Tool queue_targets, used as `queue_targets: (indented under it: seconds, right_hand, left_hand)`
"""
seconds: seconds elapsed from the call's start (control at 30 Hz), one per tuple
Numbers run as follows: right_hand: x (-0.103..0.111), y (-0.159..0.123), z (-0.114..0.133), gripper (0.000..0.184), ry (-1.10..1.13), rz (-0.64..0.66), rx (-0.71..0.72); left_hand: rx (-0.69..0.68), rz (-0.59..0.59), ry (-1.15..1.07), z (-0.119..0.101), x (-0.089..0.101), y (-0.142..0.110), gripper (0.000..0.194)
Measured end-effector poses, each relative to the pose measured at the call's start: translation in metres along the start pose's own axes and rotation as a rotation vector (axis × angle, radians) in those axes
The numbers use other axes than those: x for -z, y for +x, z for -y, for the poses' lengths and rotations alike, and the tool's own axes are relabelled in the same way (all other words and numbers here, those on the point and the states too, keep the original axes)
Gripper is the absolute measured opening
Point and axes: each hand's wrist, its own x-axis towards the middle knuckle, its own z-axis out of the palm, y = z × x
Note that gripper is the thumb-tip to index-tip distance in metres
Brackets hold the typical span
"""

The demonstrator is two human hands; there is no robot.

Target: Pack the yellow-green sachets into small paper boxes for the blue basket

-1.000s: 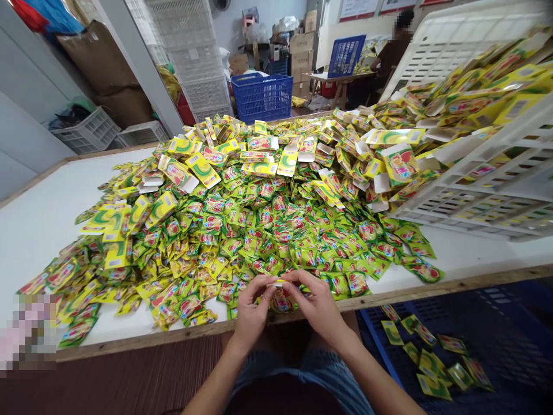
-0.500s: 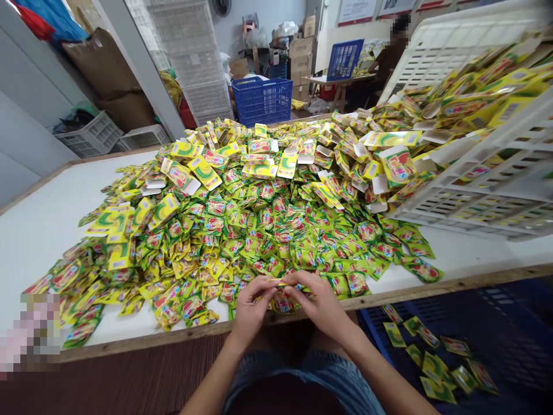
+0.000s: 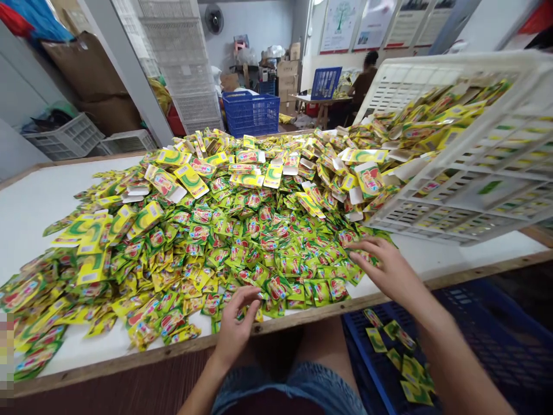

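Observation:
A big heap of small green-and-yellow sachets (image 3: 259,242) covers the white table (image 3: 34,202). My left hand (image 3: 235,323) hovers at the table's front edge with its fingers loosely curled and apart, fingertips just over the nearest sachets, nothing visibly in it. My right hand (image 3: 384,268) is stretched out to the right, fingers spread flat over the sachets at the heap's right edge. Flat yellow cartons (image 3: 190,178) lie on the far part of the heap.
A tilted white crate (image 3: 475,190) full of flat cartons rests on the table at the right. Below the table edge, a blue crate (image 3: 484,346) holds several sachets. Blue and white crates and boxes stand behind; a person sits at a far table (image 3: 319,99).
My hands, pinched together on one small sachet at the table edge, have parted. The right hand has swung right onto the heap; the left has stayed and loosened. The view has shifted right.

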Motion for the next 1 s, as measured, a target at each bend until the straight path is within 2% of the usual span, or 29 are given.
queue_targets:
  seconds: [0.07,0.17,0.27,0.33,0.4,0.5,0.6,0.67,0.7,0.73,0.8,0.83,0.87,0.9,0.93,1.0]
  right_hand:
    - [-0.025,0.044,0.012,0.024,-0.093,-0.105,0.032]
    - [-0.053,0.089,0.037,0.029,-0.090,-0.119,0.114]
    - [-0.060,0.097,0.049,0.034,-0.049,-0.159,0.141]
    - [-0.061,0.096,0.046,0.036,-0.059,-0.201,0.123]
    - [-0.062,0.100,0.036,0.036,-0.097,-0.210,0.067]
    - [-0.059,0.113,0.019,0.022,-0.134,-0.194,-0.033]
    - [-0.043,0.112,0.027,0.023,-0.112,-0.263,-0.041]
    - [-0.029,0.094,0.055,0.019,-0.036,-0.226,0.118]
    - [-0.024,0.081,0.075,0.022,0.028,-0.122,0.266]
    - [-0.020,0.066,0.097,0.023,0.069,-0.004,0.390]
    - [-0.019,0.039,0.141,0.023,0.158,0.213,0.593]
    - [-0.022,0.028,0.161,0.023,0.213,0.255,0.638]
    - [-0.026,0.021,0.177,0.021,0.278,0.268,0.653]
    - [-0.032,0.017,0.189,0.020,0.355,0.255,0.642]
    - [-0.040,0.016,0.200,0.020,0.424,0.225,0.604]
    - [-0.061,0.022,0.216,0.020,0.496,0.178,0.519]
  left_hand:
    - [-0.032,0.006,0.028,-0.003,-0.003,-0.001,0.018]
    - [-0.079,-0.041,0.067,-0.008,0.001,-0.003,0.018]
    - [-0.070,-0.122,0.084,-0.009,0.014,-0.004,0.019]
    - [-0.052,-0.163,0.097,-0.010,0.020,-0.003,0.019]
    - [-0.054,-0.165,0.116,-0.011,0.022,0.000,0.019]
    - [-0.066,-0.124,0.136,-0.012,0.022,0.003,0.018]
    - [-0.034,-0.134,0.089,-0.015,0.027,0.006,0.021]
    - [-0.012,-0.163,0.006,-0.020,0.033,0.009,0.029]
    - [-0.006,-0.141,-0.041,-0.024,0.036,0.010,0.035]
    - [0.006,-0.074,-0.082,-0.027,0.037,0.010,0.043]
    - [0.079,0.162,-0.140,-0.033,0.035,0.008,0.057]
    - [0.148,0.279,-0.160,-0.034,0.033,0.005,0.056]
    - [0.221,0.347,-0.181,-0.033,0.031,0.000,0.048]
    - [0.285,0.362,-0.208,-0.031,0.030,-0.005,0.039]
    - [0.335,0.338,-0.237,-0.028,0.030,-0.011,0.033]
    - [0.387,0.188,-0.297,-0.019,0.038,-0.024,0.033]
